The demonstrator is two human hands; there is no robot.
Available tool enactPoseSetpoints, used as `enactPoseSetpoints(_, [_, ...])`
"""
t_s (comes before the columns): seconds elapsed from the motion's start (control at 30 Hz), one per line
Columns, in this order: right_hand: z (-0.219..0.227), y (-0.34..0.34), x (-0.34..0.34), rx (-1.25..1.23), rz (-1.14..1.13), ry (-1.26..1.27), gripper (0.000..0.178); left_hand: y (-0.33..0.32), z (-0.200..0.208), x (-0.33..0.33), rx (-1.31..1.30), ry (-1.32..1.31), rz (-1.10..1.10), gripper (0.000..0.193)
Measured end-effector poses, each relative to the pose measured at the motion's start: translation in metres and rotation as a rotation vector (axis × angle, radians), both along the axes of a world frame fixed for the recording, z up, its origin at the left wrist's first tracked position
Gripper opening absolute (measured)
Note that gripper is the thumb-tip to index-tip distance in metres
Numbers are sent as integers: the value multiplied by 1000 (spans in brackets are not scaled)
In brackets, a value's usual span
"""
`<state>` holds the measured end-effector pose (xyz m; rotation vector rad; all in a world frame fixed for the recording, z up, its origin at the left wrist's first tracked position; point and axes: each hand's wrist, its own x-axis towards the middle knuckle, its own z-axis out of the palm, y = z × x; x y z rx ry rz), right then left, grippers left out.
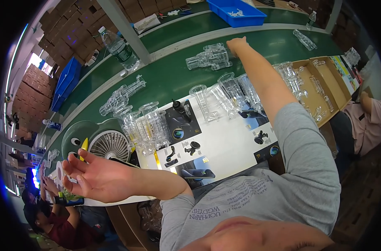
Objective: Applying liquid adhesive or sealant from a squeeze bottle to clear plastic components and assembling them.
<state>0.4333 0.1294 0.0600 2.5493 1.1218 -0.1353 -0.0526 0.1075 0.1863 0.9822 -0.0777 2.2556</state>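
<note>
My left hand point(98, 178) is raised at the left over the near table edge, palm up, its fingers apart and slightly curled with nothing in them. Across the green conveyor belt point(169, 77) stretches my right arm. My right hand point(239, 45) is at the right end of a clear plastic part with several tubes point(209, 57); its fingers are mostly hidden, and I cannot tell whether it touches the part. More clear tube-shaped parts point(148, 125) stand grouped at the left of the worktop, and others point(230, 94) stand below my right forearm. A single clear tube point(203, 102) stands between them.
A green fan point(109, 146) and a small black bottle point(181, 111) sit at the left. A water bottle point(120, 49) stands beside a metal post point(125, 29). At the right is a cardboard tray point(341, 90) with clear pieces; a blue bin point(236, 14) lies beyond. Other people sit nearby.
</note>
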Motion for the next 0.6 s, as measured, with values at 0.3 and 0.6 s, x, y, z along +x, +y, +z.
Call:
enactPoseSetpoints(0.3, [39,16,-29,76,191,-214,24,2,-3,-1,14,50,-35,21])
enactPoseSetpoints(0.6, [24,-2,-151,145,698,479,35,2,-4,7,37,313,-93,17])
